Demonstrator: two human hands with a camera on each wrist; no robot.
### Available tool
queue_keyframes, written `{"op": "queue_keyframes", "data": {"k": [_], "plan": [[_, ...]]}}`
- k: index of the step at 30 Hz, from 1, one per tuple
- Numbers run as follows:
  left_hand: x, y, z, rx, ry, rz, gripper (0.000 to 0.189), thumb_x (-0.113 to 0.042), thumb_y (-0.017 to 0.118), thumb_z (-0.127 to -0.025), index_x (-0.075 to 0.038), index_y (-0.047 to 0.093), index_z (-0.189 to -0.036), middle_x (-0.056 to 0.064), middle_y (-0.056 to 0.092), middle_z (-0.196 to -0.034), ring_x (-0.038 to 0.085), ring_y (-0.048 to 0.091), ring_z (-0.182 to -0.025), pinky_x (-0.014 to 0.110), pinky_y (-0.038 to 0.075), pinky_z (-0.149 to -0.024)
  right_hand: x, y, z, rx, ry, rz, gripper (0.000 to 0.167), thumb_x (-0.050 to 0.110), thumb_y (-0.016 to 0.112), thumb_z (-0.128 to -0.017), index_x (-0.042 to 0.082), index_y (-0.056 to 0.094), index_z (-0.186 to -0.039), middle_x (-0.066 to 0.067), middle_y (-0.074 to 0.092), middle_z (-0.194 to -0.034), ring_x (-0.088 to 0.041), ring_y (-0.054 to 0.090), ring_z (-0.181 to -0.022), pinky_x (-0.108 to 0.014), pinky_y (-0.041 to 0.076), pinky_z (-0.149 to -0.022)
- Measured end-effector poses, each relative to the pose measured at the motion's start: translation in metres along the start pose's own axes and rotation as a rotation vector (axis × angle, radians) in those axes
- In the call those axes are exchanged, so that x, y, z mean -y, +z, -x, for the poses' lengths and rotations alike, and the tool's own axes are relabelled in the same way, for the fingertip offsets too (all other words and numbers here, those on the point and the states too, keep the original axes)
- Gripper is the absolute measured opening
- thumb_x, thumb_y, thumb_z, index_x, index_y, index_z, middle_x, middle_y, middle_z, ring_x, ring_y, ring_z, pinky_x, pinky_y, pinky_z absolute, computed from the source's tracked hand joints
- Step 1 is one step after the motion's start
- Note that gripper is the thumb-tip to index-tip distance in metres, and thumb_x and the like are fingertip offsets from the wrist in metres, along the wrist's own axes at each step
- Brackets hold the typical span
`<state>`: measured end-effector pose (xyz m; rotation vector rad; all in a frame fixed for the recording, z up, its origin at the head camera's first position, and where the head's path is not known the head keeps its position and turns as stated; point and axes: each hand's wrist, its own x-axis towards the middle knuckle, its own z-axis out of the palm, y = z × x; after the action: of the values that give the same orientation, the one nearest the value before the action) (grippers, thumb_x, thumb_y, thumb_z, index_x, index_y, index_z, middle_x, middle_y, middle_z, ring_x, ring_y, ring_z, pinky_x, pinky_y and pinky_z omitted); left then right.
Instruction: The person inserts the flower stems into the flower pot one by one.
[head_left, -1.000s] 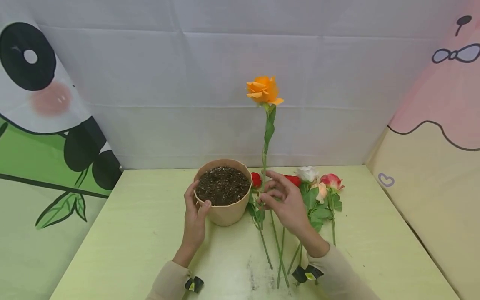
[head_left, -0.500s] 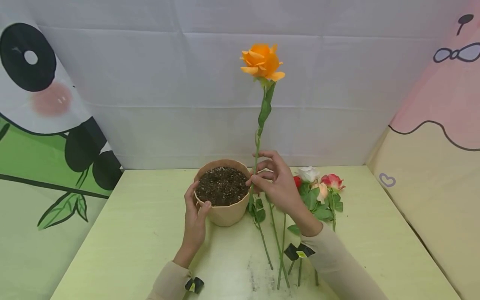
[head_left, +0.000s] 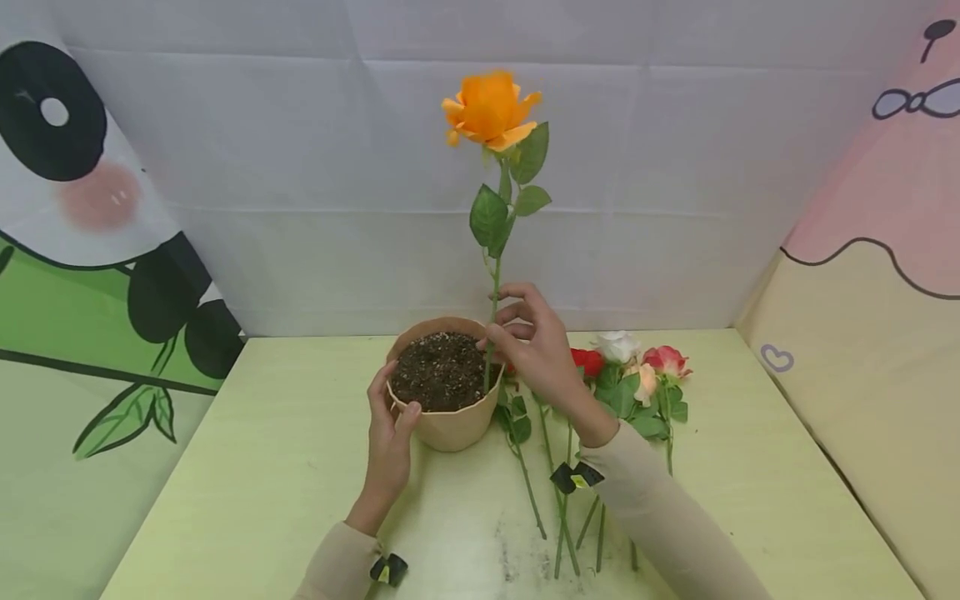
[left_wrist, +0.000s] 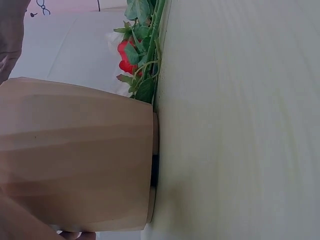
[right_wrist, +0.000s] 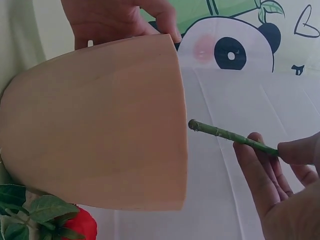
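Note:
An orange rose [head_left: 491, 112] stands nearly upright, its green stem pinched between thumb and fingers of my right hand [head_left: 542, 346]. In the right wrist view the cut end of the stem [right_wrist: 220, 132] points at the pot's rim, just above it. The tan pot [head_left: 455, 429], filled with dark soil [head_left: 438, 371], sits on the table. My left hand [head_left: 388, 442] grips the pot's left side, thumb on the front rim and fingers round the outer wall. The left wrist view shows the pot's side [left_wrist: 75, 155] close up.
Right of the pot lie several cut roses: a red rose [head_left: 587, 362], a white rose [head_left: 617, 347], a peach rose [head_left: 643, 385] and a pink-red rose [head_left: 666, 362], their stems [head_left: 562, 517] toward the front. A pale cloth wall [head_left: 337, 275] rises behind the table [head_left: 247, 492].
My right hand has raised the orange rose and carried it left, from beside the pot to over its right rim. The left hand has kept its grip on the pot.

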<state>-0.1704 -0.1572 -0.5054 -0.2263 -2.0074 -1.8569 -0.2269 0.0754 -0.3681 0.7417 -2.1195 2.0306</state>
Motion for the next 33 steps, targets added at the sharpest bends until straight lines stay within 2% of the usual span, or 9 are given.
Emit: {"op": "queue_keyframes", "data": {"k": [3,6,18,22,24,26,28,30,33], "plan": [[0.0,-0.001,0.0,0.0,0.0,-0.006,0.069,-0.016,0.053,-0.109,-0.019,0.027,-0.173,0.007,0.024,-0.181,0.036,0.029,-0.163,0.02,0.035,-0.119,-0.001,0.007,-0.009,-0.013,-0.028,0.0,0.038,-0.001,0.064,-0.109,0.0,0.053,-0.145,-0.016,0.065,-0.105,-0.026,0.08,-0.086,-0.038,0.066,-0.073],[-0.001,-0.001,0.0,0.002,-0.005,-0.009,0.07,-0.017,0.054,-0.109,-0.02,0.026,-0.173,0.006,0.023,-0.181,0.036,0.028,-0.164,0.021,0.034,-0.119,-0.002,0.014,-0.02,-0.03,-0.065,0.004,0.033,0.001,0.063,-0.11,-0.001,0.055,-0.142,-0.017,0.066,-0.104,-0.024,0.077,-0.081,-0.041,0.066,-0.071],[0.002,0.0,-0.002,0.009,-0.009,0.007,0.07,-0.014,0.054,-0.11,-0.019,0.025,-0.174,0.006,0.022,-0.181,0.036,0.028,-0.164,0.02,0.035,-0.12,-0.013,0.041,-0.053,-0.04,-0.128,0.035,0.023,-0.008,0.066,-0.104,-0.006,0.06,-0.126,-0.022,0.066,-0.107,-0.045,0.075,-0.093,-0.059,0.065,-0.075],[0.001,0.0,-0.001,0.013,-0.021,-0.002,0.07,-0.014,0.053,-0.11,-0.019,0.025,-0.174,0.007,0.022,-0.181,0.038,0.028,-0.164,0.023,0.035,-0.121,-0.017,0.045,-0.059,-0.039,-0.164,0.122,0.03,-0.007,0.068,-0.104,-0.004,0.059,-0.132,-0.022,0.069,-0.106,-0.039,0.078,-0.092,-0.044,0.064,-0.066],[0.0,0.0,-0.001,0.013,-0.024,-0.009,0.07,-0.015,0.054,-0.11,-0.019,0.025,-0.174,0.008,0.023,-0.181,0.038,0.029,-0.163,0.022,0.034,-0.12,-0.019,0.047,-0.062,-0.045,-0.177,0.156,0.033,-0.006,0.069,-0.104,-0.003,0.06,-0.135,-0.02,0.071,-0.105,-0.036,0.079,-0.091,-0.034,0.059,-0.062],[-0.001,0.0,-0.001,0.012,-0.026,-0.012,0.07,-0.016,0.054,-0.11,-0.019,0.025,-0.174,0.008,0.023,-0.181,0.038,0.03,-0.163,0.022,0.035,-0.12,-0.022,0.05,-0.065,-0.055,-0.19,0.171,0.034,-0.005,0.07,-0.103,-0.002,0.061,-0.136,-0.019,0.071,-0.104,-0.035,0.079,-0.09,-0.029,0.055,-0.06],[-0.002,-0.001,-0.001,0.009,-0.023,-0.018,0.07,-0.016,0.054,-0.11,-0.019,0.026,-0.173,0.007,0.023,-0.181,0.037,0.03,-0.163,0.031,0.035,-0.125,-0.025,0.052,-0.067,-0.06,-0.196,0.178,0.032,-0.004,0.07,-0.104,-0.001,0.063,-0.135,-0.019,0.071,-0.102,-0.034,0.079,-0.089,-0.028,0.055,-0.059],[-0.001,-0.001,-0.001,0.007,-0.017,-0.019,0.07,-0.016,0.054,-0.109,-0.019,0.026,-0.173,0.008,0.023,-0.181,0.039,0.029,-0.163,0.046,0.032,-0.129,-0.029,0.055,-0.069,-0.067,-0.194,0.183,0.03,-0.003,0.069,-0.105,0.0,0.064,-0.134,-0.019,0.072,-0.101,-0.033,0.079,-0.087,-0.03,0.056,-0.059],[0.0,-0.001,-0.001,0.006,-0.01,-0.024,0.07,-0.015,0.053,-0.109,-0.018,0.025,-0.173,0.01,0.024,-0.181,0.042,0.028,-0.163,0.066,0.027,-0.127,-0.033,0.058,-0.069,-0.083,-0.167,0.177,0.026,0.0,0.068,-0.107,0.0,0.065,-0.132,-0.018,0.073,-0.1,-0.032,0.079,-0.085,-0.033,0.059,-0.059]]}}
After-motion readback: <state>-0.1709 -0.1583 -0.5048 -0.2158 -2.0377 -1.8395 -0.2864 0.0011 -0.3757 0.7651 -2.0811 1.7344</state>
